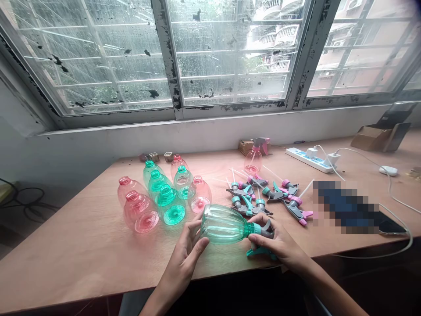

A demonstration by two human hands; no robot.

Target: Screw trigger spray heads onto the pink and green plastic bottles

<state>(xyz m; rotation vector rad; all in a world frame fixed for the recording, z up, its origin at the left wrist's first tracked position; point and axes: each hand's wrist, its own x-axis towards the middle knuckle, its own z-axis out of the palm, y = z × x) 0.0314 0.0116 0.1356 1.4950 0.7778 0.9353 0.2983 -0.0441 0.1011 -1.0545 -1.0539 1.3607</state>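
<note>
A clear green spray bottle (225,224) lies sideways between my hands above the table's front edge, its base to the left. My left hand (190,245) is closed around the base end. At the neck, the fingers of my right hand (271,239) grip the teal collar and grey spray head (265,229). A teal trigger shows below the right hand. Just behind are several loose grey spray heads (245,204) with teal or pink collars and triggers. To the left, open green bottles (171,206) and pink bottles (141,213) stand upright in a group.
A pink spray bottle (253,160) with its head on stands at the back by a small cardboard box (245,147). Rightward are a white power strip (311,160) with cables, a partly blurred-out phone (391,226) and a white mouse (388,170). Windows rise behind the table (82,245).
</note>
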